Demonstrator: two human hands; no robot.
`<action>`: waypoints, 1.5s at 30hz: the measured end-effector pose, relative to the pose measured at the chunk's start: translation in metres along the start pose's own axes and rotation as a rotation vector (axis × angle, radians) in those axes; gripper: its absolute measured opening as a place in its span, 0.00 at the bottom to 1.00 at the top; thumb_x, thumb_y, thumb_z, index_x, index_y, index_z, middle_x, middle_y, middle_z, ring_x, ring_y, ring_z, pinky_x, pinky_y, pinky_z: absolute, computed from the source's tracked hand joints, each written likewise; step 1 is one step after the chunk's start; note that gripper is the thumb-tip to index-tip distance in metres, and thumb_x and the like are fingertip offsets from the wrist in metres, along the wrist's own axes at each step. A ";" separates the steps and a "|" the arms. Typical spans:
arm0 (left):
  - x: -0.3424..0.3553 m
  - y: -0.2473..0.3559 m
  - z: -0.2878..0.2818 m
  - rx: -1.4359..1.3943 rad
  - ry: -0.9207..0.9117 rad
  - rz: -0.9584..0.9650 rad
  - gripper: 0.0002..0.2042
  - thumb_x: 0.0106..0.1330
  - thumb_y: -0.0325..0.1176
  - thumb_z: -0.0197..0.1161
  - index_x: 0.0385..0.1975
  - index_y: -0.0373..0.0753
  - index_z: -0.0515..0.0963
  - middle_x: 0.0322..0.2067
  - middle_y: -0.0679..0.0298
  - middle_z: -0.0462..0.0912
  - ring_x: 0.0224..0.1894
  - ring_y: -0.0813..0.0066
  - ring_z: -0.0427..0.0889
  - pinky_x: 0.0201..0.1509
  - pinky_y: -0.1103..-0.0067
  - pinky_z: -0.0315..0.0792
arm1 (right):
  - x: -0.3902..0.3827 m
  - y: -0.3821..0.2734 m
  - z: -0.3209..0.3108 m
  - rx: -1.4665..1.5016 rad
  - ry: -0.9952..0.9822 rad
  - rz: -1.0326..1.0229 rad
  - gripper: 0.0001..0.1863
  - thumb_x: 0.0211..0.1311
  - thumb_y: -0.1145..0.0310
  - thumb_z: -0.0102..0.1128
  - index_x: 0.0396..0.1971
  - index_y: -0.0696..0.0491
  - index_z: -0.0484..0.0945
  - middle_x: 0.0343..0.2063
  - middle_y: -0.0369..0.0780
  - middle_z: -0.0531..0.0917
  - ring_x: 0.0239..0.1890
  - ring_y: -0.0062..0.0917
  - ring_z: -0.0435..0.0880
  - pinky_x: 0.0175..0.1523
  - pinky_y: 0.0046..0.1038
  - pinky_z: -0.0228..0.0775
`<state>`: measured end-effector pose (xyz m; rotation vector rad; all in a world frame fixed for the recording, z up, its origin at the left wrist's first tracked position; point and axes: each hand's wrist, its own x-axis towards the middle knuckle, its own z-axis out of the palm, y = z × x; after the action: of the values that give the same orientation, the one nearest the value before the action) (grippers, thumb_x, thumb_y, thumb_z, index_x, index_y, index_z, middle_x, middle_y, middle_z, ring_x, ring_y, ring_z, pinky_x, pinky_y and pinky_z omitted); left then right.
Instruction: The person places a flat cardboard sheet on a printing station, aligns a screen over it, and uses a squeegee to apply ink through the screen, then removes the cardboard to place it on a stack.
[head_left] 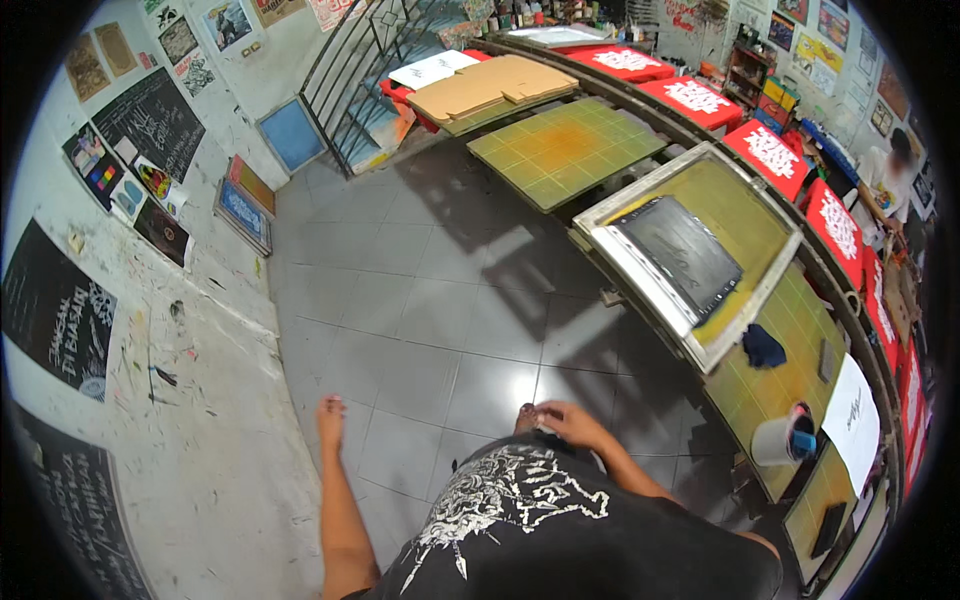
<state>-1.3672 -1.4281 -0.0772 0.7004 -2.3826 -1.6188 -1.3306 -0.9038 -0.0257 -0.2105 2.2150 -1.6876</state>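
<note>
My left hand [331, 415] hangs at my left over the tiled floor, its fingers loosely bent and apart, with nothing visible in it. My right hand [570, 422] is in front of my waist near my dark shirt [520, 510], fingers slightly bent, holding nothing that I can see. Above it at the right, a screen frame [690, 250] with a dark smeared panel lies over a greenish platen rail. Nearer are a dark cloth [762, 347], a white bucket [772, 442] with something blue in it, and a white printed sheet [850, 425].
A green gridded platen [560, 150], stacked cardboard [480, 90] and red printed shirts [765, 155] line the long curved racks. A person [885, 190] in white is at far right. A metal railing [330, 100] stands behind. The left wall [200, 340] bears boards; frames [245, 205] lean there.
</note>
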 end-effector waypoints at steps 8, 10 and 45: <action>0.006 -0.098 0.093 0.409 -0.586 0.007 0.17 0.67 0.45 0.50 0.30 0.35 0.75 0.26 0.55 0.79 0.27 0.63 0.76 0.34 0.69 0.71 | 0.246 -0.136 -0.049 0.017 -0.066 -0.137 0.20 0.63 0.62 0.58 0.50 0.58 0.75 0.43 0.45 0.81 0.47 0.30 0.79 0.54 0.28 0.69; 0.006 -0.121 0.092 0.548 -0.737 -0.118 0.18 0.67 0.46 0.50 0.34 0.35 0.75 0.30 0.52 0.78 0.31 0.61 0.76 0.38 0.68 0.70 | 0.293 -0.150 -0.056 0.090 -0.074 -0.150 0.19 0.64 0.63 0.57 0.50 0.58 0.74 0.43 0.45 0.81 0.47 0.29 0.79 0.55 0.28 0.69; 1.073 0.491 0.550 0.741 -0.415 0.945 0.23 0.57 0.42 0.63 0.40 0.26 0.70 0.49 0.39 0.72 0.53 0.44 0.70 0.55 0.61 0.66 | 0.973 -0.194 -0.253 0.531 0.917 0.144 0.20 0.58 0.65 0.59 0.44 0.65 0.74 0.36 0.43 0.81 0.37 0.25 0.78 0.43 0.26 0.70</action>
<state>-2.6609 -1.3339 0.0322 -0.7162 -2.8617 -0.5030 -2.3425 -1.0436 0.0402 1.0106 2.0702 -2.5102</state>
